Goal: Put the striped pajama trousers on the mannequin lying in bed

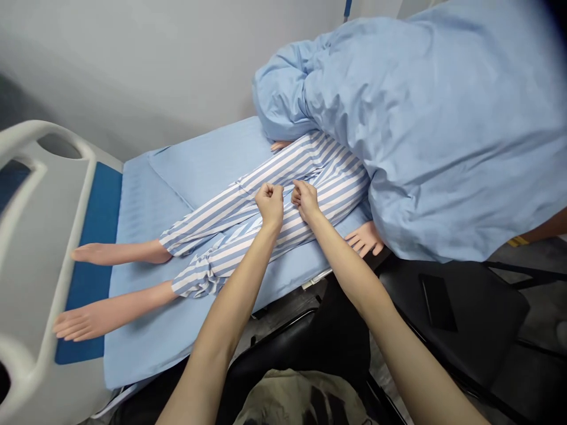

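A blue bed (199,168) is under striped pants (274,171), and the left hand (270,205) and right hand (305,199) seem to hover above, curled, looking empty; grabbing means opening them.

A blue-sheeted bed (199,156) carries a mannequin (146,299) in striped trousers (234,206).

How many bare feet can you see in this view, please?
2. The far foot lies nearer the wall, the near foot closer to the camera; both extend from the striped trousers toward the bed's end board. Others may be hidden.
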`<state>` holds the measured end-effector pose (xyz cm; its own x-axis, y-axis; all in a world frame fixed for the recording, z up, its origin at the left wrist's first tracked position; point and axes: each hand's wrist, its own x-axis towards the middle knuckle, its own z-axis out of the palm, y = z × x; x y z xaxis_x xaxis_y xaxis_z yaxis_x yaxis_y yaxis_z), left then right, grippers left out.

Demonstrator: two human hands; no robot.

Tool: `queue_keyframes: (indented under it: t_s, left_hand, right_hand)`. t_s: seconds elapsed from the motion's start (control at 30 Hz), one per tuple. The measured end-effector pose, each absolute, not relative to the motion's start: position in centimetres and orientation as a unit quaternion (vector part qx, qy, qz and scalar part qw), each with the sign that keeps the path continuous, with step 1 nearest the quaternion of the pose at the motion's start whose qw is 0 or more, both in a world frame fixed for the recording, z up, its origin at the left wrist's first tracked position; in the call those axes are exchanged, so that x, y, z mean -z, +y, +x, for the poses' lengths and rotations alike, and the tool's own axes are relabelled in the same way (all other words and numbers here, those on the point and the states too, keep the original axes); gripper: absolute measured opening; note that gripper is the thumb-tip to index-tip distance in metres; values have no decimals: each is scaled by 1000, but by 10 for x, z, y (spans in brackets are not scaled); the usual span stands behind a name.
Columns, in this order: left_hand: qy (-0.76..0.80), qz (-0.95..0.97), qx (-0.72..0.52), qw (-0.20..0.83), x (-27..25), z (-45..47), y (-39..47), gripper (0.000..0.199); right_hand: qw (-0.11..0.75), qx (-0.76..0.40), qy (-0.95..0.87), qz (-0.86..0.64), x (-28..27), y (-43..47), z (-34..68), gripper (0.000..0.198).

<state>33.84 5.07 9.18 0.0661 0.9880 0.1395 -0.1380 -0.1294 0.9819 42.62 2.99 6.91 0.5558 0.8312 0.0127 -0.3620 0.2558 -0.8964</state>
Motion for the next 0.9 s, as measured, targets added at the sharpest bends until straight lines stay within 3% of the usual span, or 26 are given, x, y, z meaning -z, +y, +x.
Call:
queue_keyframes:
  t_s: [0.2,0.4,0.63,0.8,0.9]
  left_hand:
    - [479,538,-498,484,-47,340,52,31]
    - [466,606,-469,442,-52,336,45,32]
    - [469,638,-422,442,-57,330,29,40]
    - [300,711,-454,446,-103,281,-26,41]
    - [171,790,-485,335,-166,236,-74,31]
  right_hand:
    - [716,-383,-268,-519,-91,22,468,44]
    - [614,-182,-437,-632,-107,38,550,42]
    - [366,-17,-472,-802,-78,25,568,25]
    - [287,31,-489,-823,-74,23,566,20]
    - [254,52,-491,-832,-73,25,568,18]
